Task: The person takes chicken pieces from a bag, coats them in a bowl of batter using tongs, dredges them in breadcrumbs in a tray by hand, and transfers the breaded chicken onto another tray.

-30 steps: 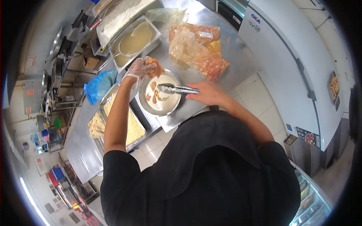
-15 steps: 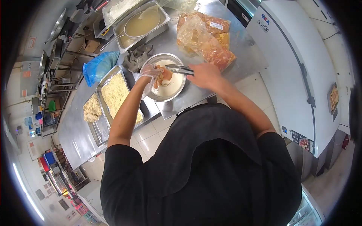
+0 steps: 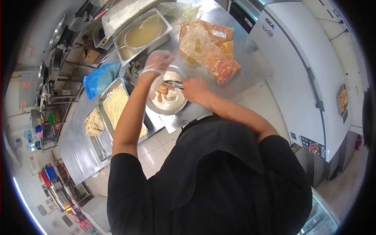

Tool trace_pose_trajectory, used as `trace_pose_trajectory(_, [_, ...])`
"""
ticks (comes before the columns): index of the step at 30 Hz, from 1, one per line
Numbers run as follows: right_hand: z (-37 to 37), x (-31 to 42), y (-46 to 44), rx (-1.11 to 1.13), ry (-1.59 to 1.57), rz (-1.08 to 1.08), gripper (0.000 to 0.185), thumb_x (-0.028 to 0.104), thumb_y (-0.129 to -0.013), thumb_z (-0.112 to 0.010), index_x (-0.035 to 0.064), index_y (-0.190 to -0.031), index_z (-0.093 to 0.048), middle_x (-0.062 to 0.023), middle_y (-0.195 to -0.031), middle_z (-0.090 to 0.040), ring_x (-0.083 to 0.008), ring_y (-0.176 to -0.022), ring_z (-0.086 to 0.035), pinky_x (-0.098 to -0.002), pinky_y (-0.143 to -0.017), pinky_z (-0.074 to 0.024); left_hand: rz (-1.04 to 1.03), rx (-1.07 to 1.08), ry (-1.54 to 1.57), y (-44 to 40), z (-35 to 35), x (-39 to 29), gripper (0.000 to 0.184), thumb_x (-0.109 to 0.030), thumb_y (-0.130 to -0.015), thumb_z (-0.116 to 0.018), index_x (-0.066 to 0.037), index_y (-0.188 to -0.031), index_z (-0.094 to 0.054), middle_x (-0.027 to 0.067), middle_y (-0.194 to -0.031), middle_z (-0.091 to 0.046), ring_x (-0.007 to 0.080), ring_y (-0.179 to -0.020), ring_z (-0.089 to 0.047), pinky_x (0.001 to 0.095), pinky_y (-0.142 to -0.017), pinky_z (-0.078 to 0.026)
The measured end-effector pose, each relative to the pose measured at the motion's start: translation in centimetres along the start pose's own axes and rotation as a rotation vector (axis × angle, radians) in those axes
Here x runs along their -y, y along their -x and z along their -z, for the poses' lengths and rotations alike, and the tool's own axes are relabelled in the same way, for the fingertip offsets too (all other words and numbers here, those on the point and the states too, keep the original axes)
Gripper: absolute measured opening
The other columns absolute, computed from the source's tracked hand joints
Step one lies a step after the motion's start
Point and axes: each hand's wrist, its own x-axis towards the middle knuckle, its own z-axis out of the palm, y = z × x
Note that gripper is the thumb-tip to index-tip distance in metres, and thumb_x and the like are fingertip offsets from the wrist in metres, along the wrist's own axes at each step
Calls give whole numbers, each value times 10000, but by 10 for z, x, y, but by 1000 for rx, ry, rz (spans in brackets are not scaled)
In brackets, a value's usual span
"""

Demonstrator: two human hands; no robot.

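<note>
Above the far rim of the steel bowl (image 3: pixel 184 102), my left hand (image 3: pixel 158 62) wears a clear plastic glove; motion blurs its fingers. White batter (image 3: pixel 170 106) fills the bowl, and several raw meat pieces (image 3: pixel 163 94) lie partly sunk in it. My right hand (image 3: pixel 196 90) is bare and closed around metal tongs (image 3: pixel 175 84), whose tips reach over the bowl next to the meat. Behind the bowl, partly hidden by my left arm, is a grey cloth (image 3: pixel 134 70).
Bags of marinated meat (image 3: pixel 223 66) lie at the back right. A steel pan with a strainer (image 3: pixel 144 34) in cloudy liquid stands behind. To the left are a tray of yellow crumbs (image 3: pixel 116 102), a tray of coated pieces (image 3: pixel 94 123) and a blue bag (image 3: pixel 102 78). A white fridge (image 3: pixel 293 78) stands right.
My left hand has lifted out of the bowl, up and away from the meat, which now lies in the batter. The right hand and tongs have shifted slightly left and nearer to me.
</note>
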Motion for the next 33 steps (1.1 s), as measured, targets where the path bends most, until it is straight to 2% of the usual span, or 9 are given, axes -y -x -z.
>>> trace_pose_trajectory(4, [27, -10, 19, 69, -170, 8, 449, 377, -866, -611, 107, -1226, -616, -184, -955, -693, -380, -912, -660, -488, -799, -519, -532, -77, -78, -112, -59, -36, 265, -244, -862, -553, -58, -1018, -661, 198, -980, -667, 368, -934, -631, 441, -825, -480])
trace_pose_trajectory(6, [19, -20, 29, 39, -232, 5, 433, 386, -865, -604, 120, -1206, -623, -184, -967, -692, -381, -920, -660, -492, -806, -520, -310, 108, -15, -142, -78, -59, 274, -220, -818, -574, -13, -962, -680, 214, -963, -666, 372, -932, -632, 439, -831, -477])
trace_pose_trajectory(10, [15, -37, 43, 68, -352, -12, 485, 415, -860, -608, 152, -1267, -596, -189, -982, -690, -395, -914, -656, -494, -821, -518, -361, 259, -105, -167, -84, -76, 255, -216, -735, -634, 2, -839, -717, 258, -950, -669, 373, -909, -653, 440, -816, -495])
trace_pose_trajectory(14, [16, -46, 51, 106, -426, -26, 535, 437, -857, -617, 164, -1315, -569, -191, -981, -690, -408, -890, -655, -495, -817, -517, -480, 248, -189, -186, -123, -64, 259, -222, -735, -635, -8, -852, -720, 252, -949, -671, 369, -922, -651, 433, -823, -499])
trace_pose_trajectory(19, [12, -54, 47, 120, -420, -6, 539, 456, -854, -612, 171, -1310, -574, -181, -992, -693, -396, -903, -656, -491, -832, -512, -225, 47, 17, -166, -126, -99, 235, -194, -764, -626, -31, -905, -721, 222, -1021, -676, 356, -960, -648, 419, -852, -504])
trace_pose_trajectory(22, [11, -55, 45, 142, -401, -1, 535, 466, -854, -607, 172, -1300, -582, -177, -1014, -691, -387, -920, -655, -486, -843, -509, -401, 240, -270, -180, -130, -101, 225, -186, -769, -632, -37, -913, -721, 219, -1046, -673, 353, -964, -649, 420, -857, -502])
trace_pose_trajectory(26, [14, -53, 46, 171, -402, -17, 533, 467, -852, -609, 173, -1295, -586, -180, -1019, -688, -385, -928, -654, -484, -843, -508, -409, 151, -250, -187, -137, -95, 236, -204, -769, -638, -36, -912, -721, 223, -1025, -676, 353, -960, -648, 419, -846, -502])
trace_pose_trajectory(28, [14, -55, 48, 161, -418, -18, 534, 468, -851, -611, 173, -1296, -586, -181, -1015, -688, -385, -927, -655, -483, -842, -507, -478, 138, -185, -187, -128, -81, 210, -218, -756, -649, -37, -851, -699, 206, -911, -677, 349, -889, -639, 427, -815, -487])
trace_pose_trajectory(33, [15, -52, 47, 175, -461, 1, 559, 485, -853, -608, 165, -1310, -579, -180, -1027, -687, -385, -931, -655, -480, -855, -499, -356, 235, 212, -184, -134, -75, 287, -258, -784, -645, -37, -955, -709, 212, -988, -683, 333, -965, -647, 413, -841, -492])
